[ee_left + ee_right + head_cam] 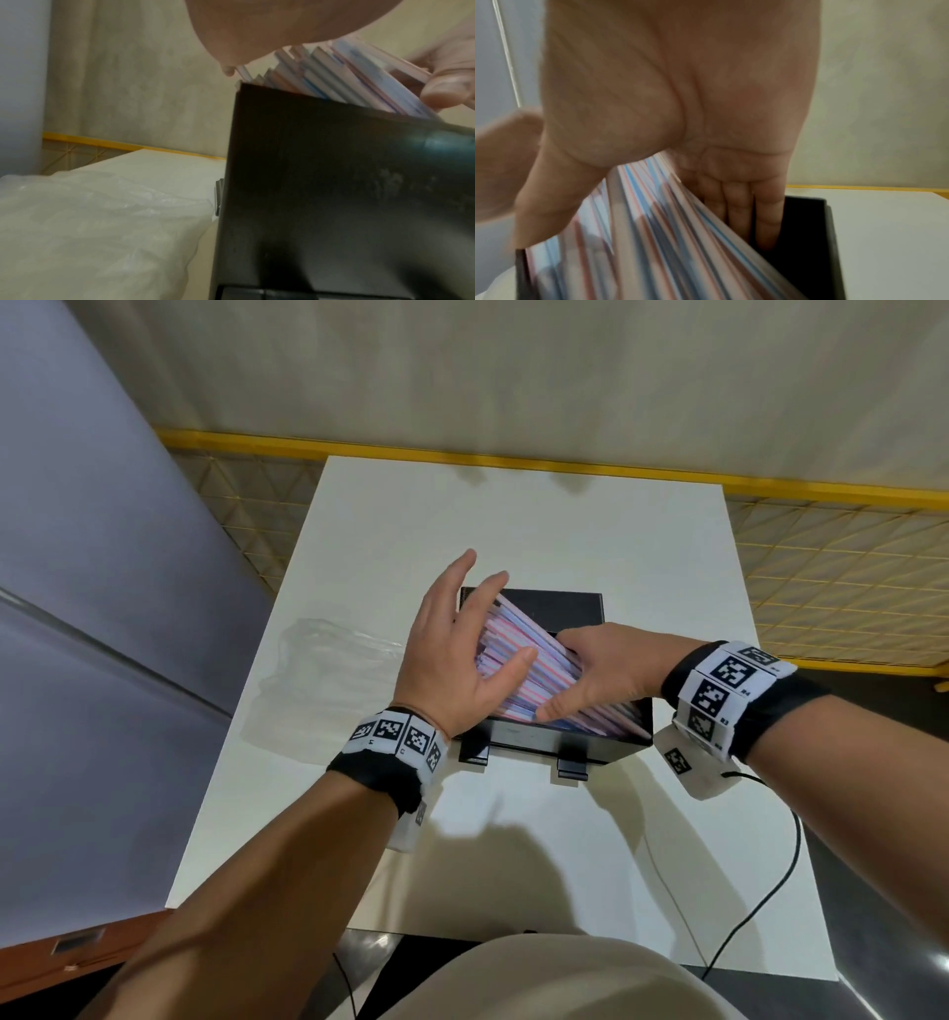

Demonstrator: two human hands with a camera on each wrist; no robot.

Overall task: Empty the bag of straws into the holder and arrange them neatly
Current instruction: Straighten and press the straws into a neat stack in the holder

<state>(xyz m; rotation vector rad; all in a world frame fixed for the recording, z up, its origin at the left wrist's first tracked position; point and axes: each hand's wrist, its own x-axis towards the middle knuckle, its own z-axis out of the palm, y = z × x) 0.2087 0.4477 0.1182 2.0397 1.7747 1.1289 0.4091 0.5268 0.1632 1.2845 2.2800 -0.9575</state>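
A black box-shaped holder (539,747) stands mid-table with a bundle of pink-and-blue striped straws (539,649) leaning toward the left in it. My left hand (462,649) is spread over the straws' upper left ends, its thumb lying on them. My right hand (606,670) holds the bundle: the fingers reach down inside the holder (808,233) behind the straws (654,233), and the thumb lies across their near side. The clear plastic bag (328,670) lies flat and crumpled on the table left of the holder. In the left wrist view the straws (347,81) stick up above the holder (334,182) wall.
The white table (513,521) has bare surface behind and in front of the holder. A black cable (770,906) trails over its near right corner. Beyond the far edge runs a yellow rail (513,459) with wire mesh. A grey panel stands to the left.
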